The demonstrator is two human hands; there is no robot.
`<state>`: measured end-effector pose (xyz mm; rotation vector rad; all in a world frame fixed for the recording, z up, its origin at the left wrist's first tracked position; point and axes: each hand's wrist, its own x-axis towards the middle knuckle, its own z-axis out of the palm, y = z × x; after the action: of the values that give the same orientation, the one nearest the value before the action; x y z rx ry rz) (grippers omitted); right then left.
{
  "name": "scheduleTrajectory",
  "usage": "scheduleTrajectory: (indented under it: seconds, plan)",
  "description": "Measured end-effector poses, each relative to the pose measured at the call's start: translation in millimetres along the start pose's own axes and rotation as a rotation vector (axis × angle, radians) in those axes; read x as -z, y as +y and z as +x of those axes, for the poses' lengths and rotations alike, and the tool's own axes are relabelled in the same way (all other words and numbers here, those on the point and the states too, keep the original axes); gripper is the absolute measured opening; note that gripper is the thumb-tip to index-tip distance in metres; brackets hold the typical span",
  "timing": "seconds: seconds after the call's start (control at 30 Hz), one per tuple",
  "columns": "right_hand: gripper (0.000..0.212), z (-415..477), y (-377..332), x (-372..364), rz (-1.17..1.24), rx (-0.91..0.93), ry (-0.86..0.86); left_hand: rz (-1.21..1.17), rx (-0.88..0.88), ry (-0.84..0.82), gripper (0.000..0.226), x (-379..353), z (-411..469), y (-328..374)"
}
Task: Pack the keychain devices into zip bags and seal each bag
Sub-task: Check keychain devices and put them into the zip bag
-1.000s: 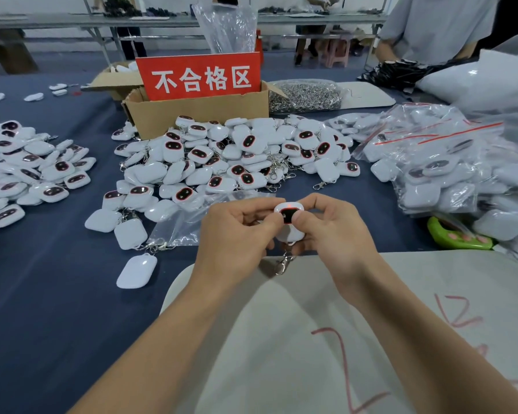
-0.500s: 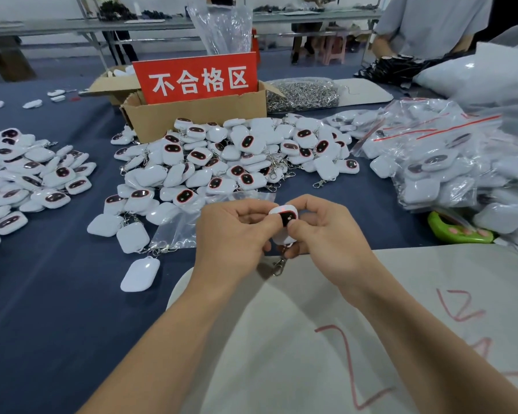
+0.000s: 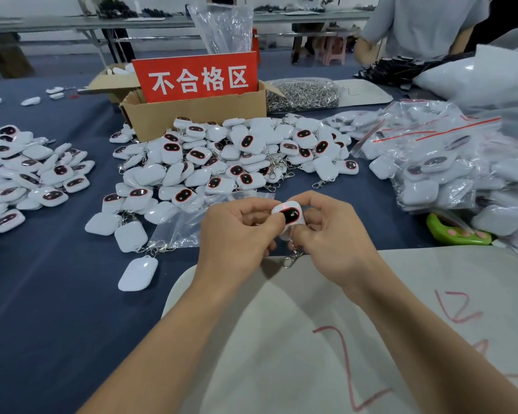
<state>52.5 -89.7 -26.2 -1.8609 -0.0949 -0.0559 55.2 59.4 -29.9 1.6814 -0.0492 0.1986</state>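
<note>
Blue-clothed worktop (image 3: 42, 309) fills the view, w/ a white sheet (image 3: 281, 354) marked in red along its near edge. At the right edge there's a heap of bagged devices (image 3: 449, 162), the bags showing red zip strips. Mid-worktop we've got the big loose pile of keychain devices (image 3: 237, 156), and a second pile (image 3: 27, 174) sits at the left edge. Behind the centre pile is a cardboard box (image 3: 198, 118) w/ a red sign (image 3: 196, 76) standing in it. An empty zip bag (image 3: 180, 231) lies flat, just in front of the centre pile and beside our hands.

Now the hands, both over the far edge of the white sheet. Our left hand (image 3: 237, 234) and right hand (image 3: 332, 237) have fingers curled in, and both pinch one keychain device (image 3: 289, 215) between thumbs and forefingers. It's held above the sheet, dark screen up, w/ a red dot lit near its top. Its metal clasp (image 3: 292, 259) dangles below, between the two hands.
</note>
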Motion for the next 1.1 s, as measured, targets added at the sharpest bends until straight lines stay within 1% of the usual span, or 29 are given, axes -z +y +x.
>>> scheduleTrajectory:
  seconds: [0.1,0.17,0.27,0.33,0.4,0.5,0.63,0.7,0.77,0.83,0.93,0.97,1.0,1.07,1.1]
  plan:
    - [0.029,-1.0,0.7,-2.3,-0.065,0.016,0.047,0.037,-0.008,-0.009,0.016,1.6,0.9,-0.4]
    - [0.028,-1.2,2.7,-3.0,-0.167,0.066,0.109,0.094,-0.033,-0.004,0.016,3.0,0.7,-1.3]
    - [0.036,-3.9,0.2,-3.1,-0.28,0.161,0.198,0.292,-0.146,0.067,0.023,0.6,-4.0,-1.8]
    - [0.044,-5.6,-1.1,-2.4,-0.319,0.215,0.235,0.338,-0.25,0.101,0.035,-1.8,-8.8,-0.5]
    - [0.041,-7.0,-2.7,-1.4,-0.329,0.238,0.269,0.343,-0.307,0.11,0.04,-2.5,-10.6,-0.4]
    - [0.036,-7.2,-5.0,0.4,-0.316,0.244,0.305,0.306,-0.278,0.133,0.034,-1.0,-8.9,-3.6]
    - [0.032,-8.1,-7.8,1.9,-0.288,0.224,0.265,0.292,-0.241,0.125,0.023,-1.2,-8.2,-3.1]
    - [0.033,-9.2,-8.9,1.4,-0.26,0.234,0.249,0.255,-0.215,0.118,0.023,-1.1,-7.5,-1.2]
    - [0.042,-10.0,-8.4,0.8,-0.259,0.261,0.254,0.153,-0.152,0.116,0.023,-0.2,-4.9,-0.9]
    - [0.055,-9.8,-8.4,0.7,-0.291,0.3,0.237,0.029,-0.074,0.13,0.02,1.3,-1.7,1.3]
    - [0.073,-10.3,-10.2,-0.3,-0.364,0.377,0.166,-0.061,-0.019,0.103,0.033,3.5,1.4,4.9]
    - [0.074,-10.5,-11.2,-1.0,-0.378,0.394,0.165,-0.074,-0.006,0.091,0.034,4.0,2.3,5.3]
    - [0.069,-9.7,-11.0,-1.4,-0.376,0.401,0.174,-0.091,0.008,0.087,0.032,4.5,2.5,5.6]
    - [0.047,-7.2,-6.4,-1.1,-0.295,0.38,0.196,-0.124,0.009,0.107,0.025,4.9,2.2,5.3]
    - [0.035,-5.4,-3.3,-0.5,-0.231,0.352,0.194,-0.113,-0.018,0.125,0.022,5.2,1.4,5.4]
